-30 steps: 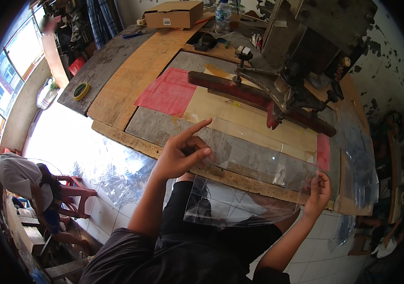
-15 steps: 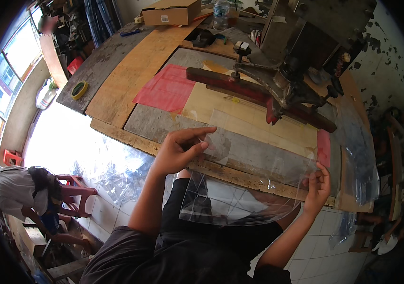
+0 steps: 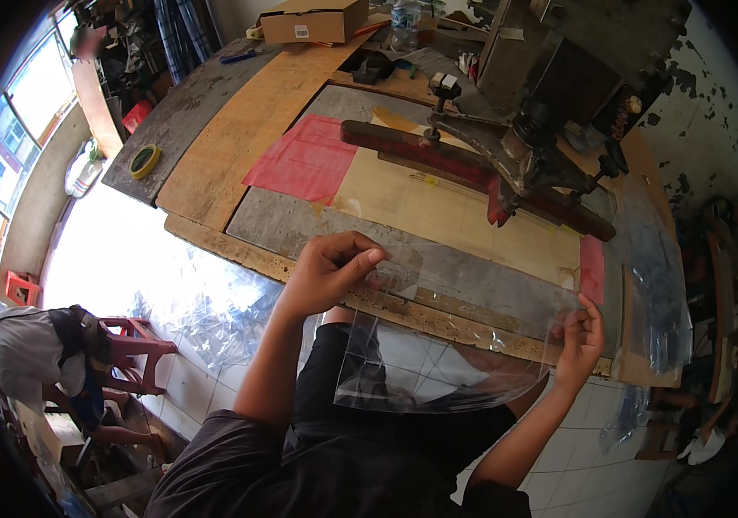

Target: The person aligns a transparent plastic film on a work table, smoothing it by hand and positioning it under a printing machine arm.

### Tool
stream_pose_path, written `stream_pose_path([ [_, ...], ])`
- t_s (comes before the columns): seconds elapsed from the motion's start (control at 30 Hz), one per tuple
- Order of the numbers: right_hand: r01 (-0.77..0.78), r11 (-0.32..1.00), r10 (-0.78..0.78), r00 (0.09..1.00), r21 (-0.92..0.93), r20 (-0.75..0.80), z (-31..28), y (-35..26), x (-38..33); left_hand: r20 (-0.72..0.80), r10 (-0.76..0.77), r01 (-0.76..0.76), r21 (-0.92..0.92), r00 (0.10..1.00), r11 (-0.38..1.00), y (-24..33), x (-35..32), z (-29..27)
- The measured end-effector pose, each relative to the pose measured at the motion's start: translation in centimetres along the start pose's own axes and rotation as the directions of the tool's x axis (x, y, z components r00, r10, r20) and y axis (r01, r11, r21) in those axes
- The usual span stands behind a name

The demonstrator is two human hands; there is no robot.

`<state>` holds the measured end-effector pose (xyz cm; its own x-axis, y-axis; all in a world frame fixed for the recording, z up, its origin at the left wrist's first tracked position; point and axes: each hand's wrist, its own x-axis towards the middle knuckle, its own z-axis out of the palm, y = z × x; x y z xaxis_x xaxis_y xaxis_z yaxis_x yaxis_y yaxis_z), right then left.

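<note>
While a person sits at the near edge of a worn wooden workbench [image 3: 213, 164], both hands hold a clear plastic sheet [image 3: 438, 363] that sags over the lap. Left hand [image 3: 327, 272] pinches its left top corner, fingers pressed together. Right hand [image 3: 580, 341] grips its right edge, fingers curled. Beyond, a heavy metal press [image 3: 550, 104] stands on the bench, with a red sheet [image 3: 304, 160] to its left.
</note>
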<state>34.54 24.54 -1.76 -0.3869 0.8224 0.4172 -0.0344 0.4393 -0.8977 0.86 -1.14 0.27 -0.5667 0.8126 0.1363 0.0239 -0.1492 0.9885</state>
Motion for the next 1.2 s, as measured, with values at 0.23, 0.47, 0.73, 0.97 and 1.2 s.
stream_pose_path([
  [0.23,-0.044,0.998,0.044,0.999,-0.053,0.005,0.3,-0.4,-0.2,-0.064,-0.050,0.056,0.101,0.997,0.993,0.7,0.1,0.0],
  [0.47,-0.029,0.998,0.031,0.999,-0.052,0.022,0.2,-0.3,-0.1,-0.070,-0.026,0.033,0.095,0.997,0.995,0.6,0.4,0.1],
  [0.73,-0.039,0.998,0.040,0.999,-0.044,0.023,0.4,-0.5,-0.1,-0.078,-0.031,0.038,0.080,0.996,0.996,0.3,0.3,-0.1],
  [0.97,-0.042,0.997,0.043,0.999,-0.060,0.020,0.2,-0.3,-0.2,-0.080,-0.006,0.003,-0.034,0.997,0.999,-0.3,0.5,0.2],
  [1.2,-0.073,0.997,0.072,0.996,0.000,0.053,0.6,-1.4,-0.2,-0.008,0.088,-0.088,-0.022,0.996,0.996,-0.1,0.4,-0.4],
])
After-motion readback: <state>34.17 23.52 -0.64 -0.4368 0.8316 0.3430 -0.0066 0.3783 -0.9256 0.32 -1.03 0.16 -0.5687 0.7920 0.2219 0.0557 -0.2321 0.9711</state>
